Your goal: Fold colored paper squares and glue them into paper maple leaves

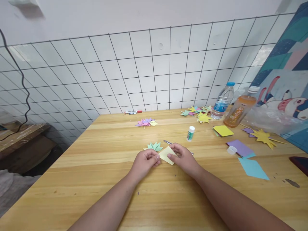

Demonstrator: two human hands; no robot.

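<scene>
Markers (133, 112) were seen at the far edge of the desk (91, 166), text not legible. Next, a pink-purple folded-paper piece (145, 122); nearer, a mint folded piece (154, 147) lay just beyond the left hand (143, 162). Cream paper (166, 155) was held off to the right of the left fingers, between both hands, one corner toward the left thumb; no clear long axis could be made out. Left fingers were closed in a pinch at that corner. Right hand (184, 159) was nearer to the sheet's middle: thumb laid over its face, fingers closed behind the edge. Metal-bladed tool (166, 142) was partly hidden behind the right hand. Glue stick (190, 133): green label, print too small. Bottle with blue cap (222, 101): blue label, white characters, unreadable. Amber-drink bottle (240, 107): large vertical lettering, brand couldn't be told. Yellow (223, 130), purple (241, 147) and blue sheets (253, 168) were spread at right, no writing visible.
</scene>
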